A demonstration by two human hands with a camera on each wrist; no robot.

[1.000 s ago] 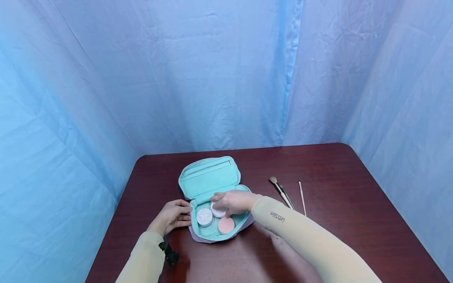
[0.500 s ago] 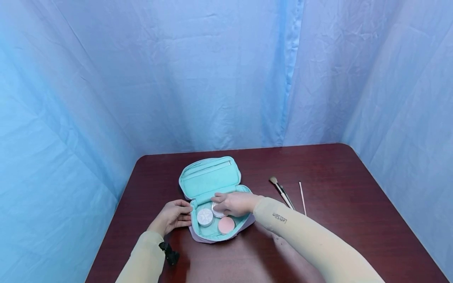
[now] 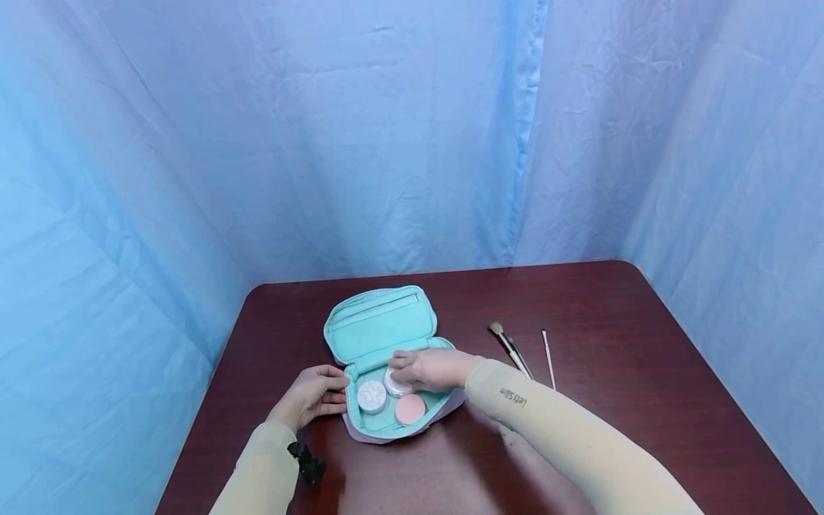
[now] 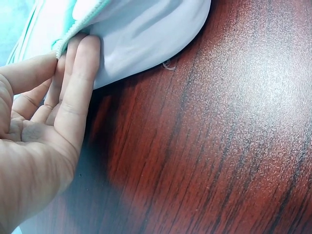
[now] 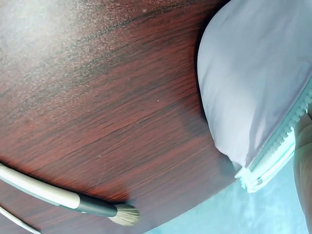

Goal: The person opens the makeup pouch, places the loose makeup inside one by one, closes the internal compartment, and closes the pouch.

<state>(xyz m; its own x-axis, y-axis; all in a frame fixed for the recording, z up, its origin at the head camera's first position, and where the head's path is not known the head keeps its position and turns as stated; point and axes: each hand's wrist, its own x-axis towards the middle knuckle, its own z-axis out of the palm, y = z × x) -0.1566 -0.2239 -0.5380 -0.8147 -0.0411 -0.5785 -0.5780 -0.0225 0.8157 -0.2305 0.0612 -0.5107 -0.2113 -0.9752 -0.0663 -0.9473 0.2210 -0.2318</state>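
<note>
An unzipped cosmetic bag [image 3: 386, 343], lilac outside and mint inside, lies on the table with its lid folded back. My left hand [image 3: 315, 395] pinches the zipper edge at its left side; the left wrist view shows thumb and fingers on that edge. Inside, my right hand [image 3: 428, 369] reaches in from the right, its fingers bent over a round white jar [image 3: 397, 388] and partly covering it. Beside that sit a white jar with a star-patterned lid [image 3: 372, 397] and a pink round case [image 3: 410, 409]. In the right wrist view the fingers are out of frame.
Makeup brushes [image 3: 511, 350] lie to the right of the bag, under the forearm's edge. A thin white-handled brush [image 3: 548, 357] lies further right. Blue curtains [image 3: 399, 143] enclose the dark red table [image 3: 599, 322] on the sides and back.
My right hand has shifted slightly right, so more of the white jar and the pink case shows. My left hand stays at the bag's edge.
</note>
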